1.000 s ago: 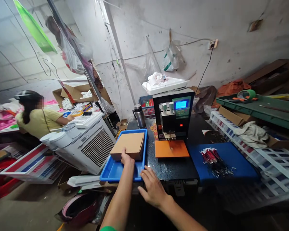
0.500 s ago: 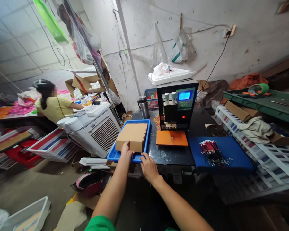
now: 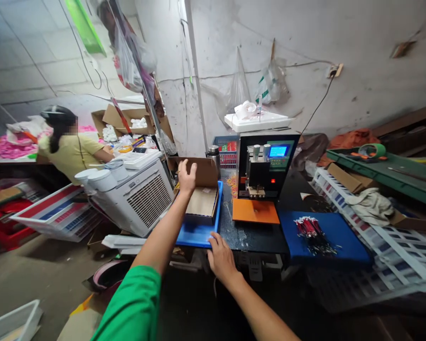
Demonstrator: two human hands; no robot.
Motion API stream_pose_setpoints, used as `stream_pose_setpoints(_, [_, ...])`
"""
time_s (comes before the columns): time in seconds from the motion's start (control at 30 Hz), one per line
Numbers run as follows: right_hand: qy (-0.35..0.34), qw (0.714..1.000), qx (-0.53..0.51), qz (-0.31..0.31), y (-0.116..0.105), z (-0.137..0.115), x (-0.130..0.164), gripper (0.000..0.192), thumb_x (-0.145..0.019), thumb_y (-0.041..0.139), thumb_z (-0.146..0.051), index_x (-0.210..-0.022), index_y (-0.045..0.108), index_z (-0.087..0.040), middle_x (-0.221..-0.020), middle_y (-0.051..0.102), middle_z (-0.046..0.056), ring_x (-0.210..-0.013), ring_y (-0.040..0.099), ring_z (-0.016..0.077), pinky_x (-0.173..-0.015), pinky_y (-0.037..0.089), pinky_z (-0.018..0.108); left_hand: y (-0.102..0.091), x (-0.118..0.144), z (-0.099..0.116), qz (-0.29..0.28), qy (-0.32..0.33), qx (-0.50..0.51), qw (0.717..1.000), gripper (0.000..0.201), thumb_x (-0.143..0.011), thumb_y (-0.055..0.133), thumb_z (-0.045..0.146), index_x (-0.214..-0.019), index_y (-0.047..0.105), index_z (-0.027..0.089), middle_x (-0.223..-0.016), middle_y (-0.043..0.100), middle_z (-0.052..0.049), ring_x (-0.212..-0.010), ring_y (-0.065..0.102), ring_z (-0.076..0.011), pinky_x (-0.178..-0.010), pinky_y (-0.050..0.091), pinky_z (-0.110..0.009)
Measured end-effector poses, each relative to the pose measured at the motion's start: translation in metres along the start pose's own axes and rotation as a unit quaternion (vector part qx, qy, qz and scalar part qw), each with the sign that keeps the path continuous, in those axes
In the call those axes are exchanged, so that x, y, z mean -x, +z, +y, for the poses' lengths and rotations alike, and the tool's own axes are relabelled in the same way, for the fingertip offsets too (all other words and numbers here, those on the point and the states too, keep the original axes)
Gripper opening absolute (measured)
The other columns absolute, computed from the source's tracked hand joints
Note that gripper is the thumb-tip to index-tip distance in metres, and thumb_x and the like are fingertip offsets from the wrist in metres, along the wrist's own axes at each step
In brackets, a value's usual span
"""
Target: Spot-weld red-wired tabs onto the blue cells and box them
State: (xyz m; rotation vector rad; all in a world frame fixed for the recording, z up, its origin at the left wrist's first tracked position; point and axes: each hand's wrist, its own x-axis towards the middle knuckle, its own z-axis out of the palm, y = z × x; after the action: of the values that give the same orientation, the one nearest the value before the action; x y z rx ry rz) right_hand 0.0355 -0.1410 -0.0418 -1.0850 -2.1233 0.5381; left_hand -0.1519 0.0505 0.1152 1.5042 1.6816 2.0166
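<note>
The cardboard box [image 3: 200, 219] sits inside the blue tray [image 3: 195, 237], toward its far end, with its lid [image 3: 208, 171] standing up at the back; a flat, pale brown layer [image 3: 201, 201] fills most of its interior. In front of that lid is the left hand [image 3: 187, 177], palm away from the camera, fingers spread well apart and grasping nothing; whether the fingertips meet the cardboard, I cannot tell. The right hand [image 3: 222, 256] has its fingers slightly bent, their tips on the rim at the tray's near right corner; whether they clasp it, I cannot tell. The tray rests at the left end of a black table [image 3: 243, 241], and a steel flask [image 3: 214, 154] stands just behind the lid. Near the tray, a black machine [image 3: 257, 170] rises over an orange plate [image 3: 255, 211] and carries a white foam tray [image 3: 257, 122] holding a white roll [image 3: 246, 110]. Behind it, a blue basket [image 3: 229, 157] contains red and green items. Farther right, 1 bundle of red and black wires [image 3: 313, 237] lies on a blue surface [image 3: 351, 241]. Beyond that, a white crate [image 3: 404, 255] holds cardboard and a grey cloth [image 3: 371, 206], and a green tray [image 3: 397, 171] bears a green tape roll [image 3: 372, 150].
</note>
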Motion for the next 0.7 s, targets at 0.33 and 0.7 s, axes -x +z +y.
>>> stream_pose_setpoints(0.33, [-0.003, 1.000, -0.003, 0.017, 0.011, 0.002, -0.003, 0.042, -0.081, 0.051, -0.003, -0.120, 0.057, -0.019, -0.135, 0.057, 0.013, -0.119, 0.059, 0.0273, -0.101, 0.052, 0.044, 0.017, -0.008, -0.090, -0.282, -0.094, -0.056, 0.953, 0.037, -0.055, 0.088, 0.030, -0.089, 0.074, 0.021, -0.121, 0.068, -0.012, -0.133, 0.048, -0.0320, -0.120, 0.024, -0.041])
stream_pose_setpoints(0.7, [-0.020, 0.999, 0.012, 0.046, 0.021, 0.010, 0.003, 0.039, -0.085, 0.048, -0.006, -0.121, 0.056, -0.021, -0.133, 0.058, 0.014, -0.123, 0.057, 0.0278, -0.100, 0.053, 0.047, -0.010, 0.051, -0.094, -0.290, -0.063, -0.020, 0.955, 0.016, -0.063, 0.083, 0.020, -0.060, 0.069, 0.025, -0.070, 0.069, -0.006, -0.089, 0.064, -0.0261, -0.102, 0.044, -0.037])
